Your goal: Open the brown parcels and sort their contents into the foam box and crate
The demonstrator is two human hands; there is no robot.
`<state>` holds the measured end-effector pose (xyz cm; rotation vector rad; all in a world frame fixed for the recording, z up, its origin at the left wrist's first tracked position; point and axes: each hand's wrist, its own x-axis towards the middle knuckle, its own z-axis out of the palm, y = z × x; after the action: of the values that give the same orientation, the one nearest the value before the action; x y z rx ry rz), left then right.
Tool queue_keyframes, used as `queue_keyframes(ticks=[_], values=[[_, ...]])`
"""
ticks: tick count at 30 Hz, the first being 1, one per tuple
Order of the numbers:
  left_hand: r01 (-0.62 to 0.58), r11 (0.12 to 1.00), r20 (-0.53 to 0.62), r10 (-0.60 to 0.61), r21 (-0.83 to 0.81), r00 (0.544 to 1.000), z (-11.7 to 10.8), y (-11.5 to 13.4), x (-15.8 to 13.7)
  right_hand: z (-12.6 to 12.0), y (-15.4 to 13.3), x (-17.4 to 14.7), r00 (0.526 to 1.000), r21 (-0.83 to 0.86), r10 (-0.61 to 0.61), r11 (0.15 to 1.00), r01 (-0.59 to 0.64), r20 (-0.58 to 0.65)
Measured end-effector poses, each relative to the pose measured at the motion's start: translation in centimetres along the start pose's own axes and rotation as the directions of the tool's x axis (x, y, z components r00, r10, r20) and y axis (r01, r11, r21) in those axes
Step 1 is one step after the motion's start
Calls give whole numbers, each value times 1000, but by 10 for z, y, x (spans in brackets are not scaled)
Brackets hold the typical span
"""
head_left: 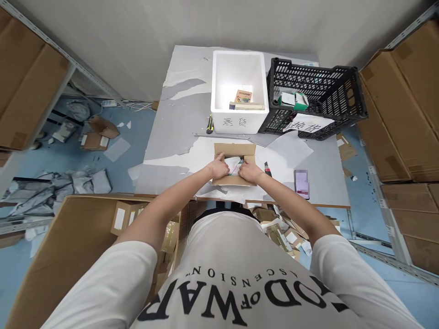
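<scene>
A small open cardboard box (235,149) stands near the front edge of the table, its flaps folded out. Inside it lies a white packet (233,165) with a few coloured marks. My left hand (218,167) reaches in from the left, fingers closed on the packet's left side. From the right, my right hand (250,172) grips the packet's other side; its fingertips are partly hidden. Just right of that hand lies a red and black box cutter (268,169). What is under the packet cannot be seen.
On the table (164,132) are a white foam box (236,121) holding small boxes, a black plastic crate (315,77) with green-and-white boxes, a yellow-black cutter (210,124) and a phone (302,184). A large carton (68,246) stands at front left. Stacked cartons (404,100) line the right.
</scene>
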<state>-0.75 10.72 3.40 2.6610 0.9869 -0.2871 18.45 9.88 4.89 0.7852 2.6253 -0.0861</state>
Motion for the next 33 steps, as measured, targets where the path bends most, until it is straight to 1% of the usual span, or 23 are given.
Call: queue_keyframes(ticks=[3,5,7,9,11,13,16,18,19,21,23,25,27,29,31,33], values=[[0,997,-37,3,79,999,-7,8,-1,-6,-4,-6,995,37,53,998,-50,-86],[34,992,-72,-26,118,997,-13,15,-4,-12,-5,-14,981,79,152,986,-144,-119],[120,986,-108,-108,113,988,-20,23,-9,-16,-7,-24,955,115,276,958,-263,-112],[226,970,-140,-212,92,967,-24,29,-17,-16,-8,-34,914,153,394,913,-378,-94],[328,941,-172,-311,81,935,-25,33,-26,-10,-8,-44,867,209,491,860,-466,-88],[422,905,-202,-404,58,892,-19,33,-36,3,-9,-53,829,296,552,810,-507,-90],[548,835,-191,-545,-39,816,0,29,-47,28,-9,-59,799,461,594,736,-495,-90],[603,788,-135,-616,-127,776,17,25,-49,46,-10,-60,784,553,613,688,-470,-98],[616,768,-106,-637,-172,764,26,24,-49,54,-12,-58,776,593,622,667,-451,-109],[618,743,-69,-652,-258,755,42,23,-47,69,-15,-55,755,676,643,614,-408,-128],[601,728,-63,-652,-330,756,54,23,-45,83,-20,-50,735,756,670,534,-378,-106],[580,720,-70,-648,-381,758,61,23,-43,95,-24,-47,737,818,675,440,-370,-31],[564,714,-76,-645,-414,760,63,23,-43,103,-27,-44,750,851,661,368,-373,43],[552,710,-85,-644,-437,760,64,23,-44,108,-28,-44,757,864,649,341,-371,69],[543,705,-96,-646,-455,758,64,22,-45,109,-27,-46,751,850,657,359,-384,62],[535,705,-111,-646,-465,755,64,22,-46,105,-23,-52,727,810,684,391,-436,60]])
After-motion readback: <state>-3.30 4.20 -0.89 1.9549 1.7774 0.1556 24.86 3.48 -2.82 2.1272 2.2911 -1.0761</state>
